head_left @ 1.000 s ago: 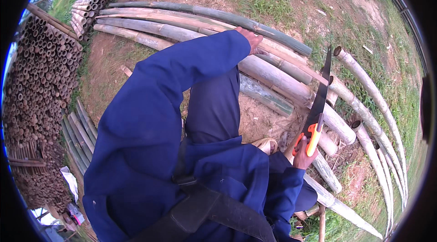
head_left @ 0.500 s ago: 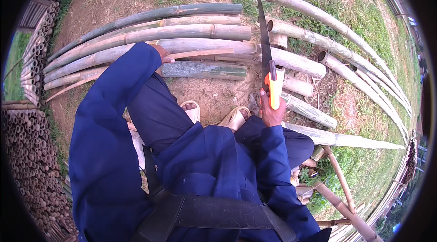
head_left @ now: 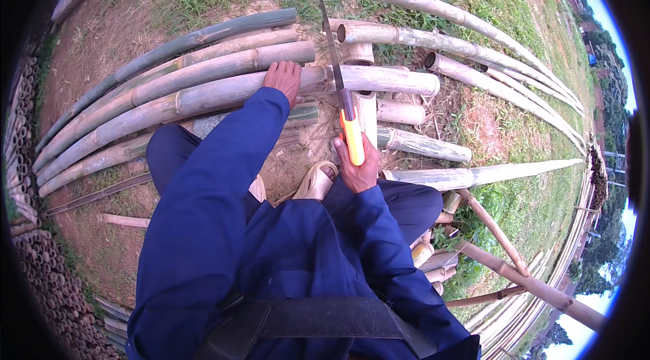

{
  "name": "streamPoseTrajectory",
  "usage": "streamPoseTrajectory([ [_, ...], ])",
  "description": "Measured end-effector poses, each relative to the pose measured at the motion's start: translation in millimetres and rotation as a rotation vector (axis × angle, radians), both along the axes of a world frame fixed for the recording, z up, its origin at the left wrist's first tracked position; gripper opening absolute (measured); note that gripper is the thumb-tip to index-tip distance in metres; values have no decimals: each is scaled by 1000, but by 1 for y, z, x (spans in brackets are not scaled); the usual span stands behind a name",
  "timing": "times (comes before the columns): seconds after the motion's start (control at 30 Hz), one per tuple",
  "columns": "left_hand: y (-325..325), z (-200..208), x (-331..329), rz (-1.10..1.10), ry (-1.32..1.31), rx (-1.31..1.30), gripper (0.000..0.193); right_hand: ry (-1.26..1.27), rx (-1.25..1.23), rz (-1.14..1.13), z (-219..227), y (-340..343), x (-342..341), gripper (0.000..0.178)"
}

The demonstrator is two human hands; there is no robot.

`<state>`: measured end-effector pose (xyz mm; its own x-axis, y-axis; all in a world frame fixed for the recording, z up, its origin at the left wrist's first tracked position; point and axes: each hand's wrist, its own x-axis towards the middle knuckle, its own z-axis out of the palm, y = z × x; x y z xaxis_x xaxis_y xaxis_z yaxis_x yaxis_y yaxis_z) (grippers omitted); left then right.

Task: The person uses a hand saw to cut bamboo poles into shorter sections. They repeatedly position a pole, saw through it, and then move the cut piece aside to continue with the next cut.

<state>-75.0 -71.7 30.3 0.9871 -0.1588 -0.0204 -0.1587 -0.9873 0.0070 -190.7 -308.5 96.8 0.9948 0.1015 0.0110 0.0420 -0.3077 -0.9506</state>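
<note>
A hand saw (head_left: 351, 131) with an orange and yellow handle is gripped in my right hand (head_left: 359, 165). Its dark blade points away from me and crosses a thick bamboo pole (head_left: 223, 90); whether the teeth have cut in cannot be made out. My left hand (head_left: 283, 81) grips that same pole from above, a little left of the blade, fingers bent over its far side. Under the pole, near the saw, lies a short pale bamboo piece (head_left: 366, 116). Several other poles lie alongside, among them a green one (head_left: 196, 39) farthest off.
More bamboo poles (head_left: 406, 36) stretch off to the right over grass. Cut bamboo is stacked at the left (head_left: 47, 285). Thin strips (head_left: 124, 220) lie on the soil by my left knee. A bamboo frame (head_left: 535, 290) stands at the lower right, close to my right side.
My left hand has let go of a thin bamboo strip and moved onto the thick pole. The saw stays in my right hand, its blade across the pole. The view has shifted.
</note>
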Motion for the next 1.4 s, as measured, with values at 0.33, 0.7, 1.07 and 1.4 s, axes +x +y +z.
streamPoseTrajectory([
  [0.33, 20, -11, 10, -92, -7, -87, 71, 102, 122, -57, 13, 7, 1, 20],
  [0.7, 27, -36, 117, -368, 4, -50, 39, 152, 170, -45, 19, 7, -1, 16],
  [1.07, 56, -25, 86, -67, 52, -157, 42, 53, 112, -39, 4, 4, -3, 19],
  [1.4, 24, -4, 19, -110, 100, -100, 81, 7, 32, -3, 4, 3, 0, 15],
])
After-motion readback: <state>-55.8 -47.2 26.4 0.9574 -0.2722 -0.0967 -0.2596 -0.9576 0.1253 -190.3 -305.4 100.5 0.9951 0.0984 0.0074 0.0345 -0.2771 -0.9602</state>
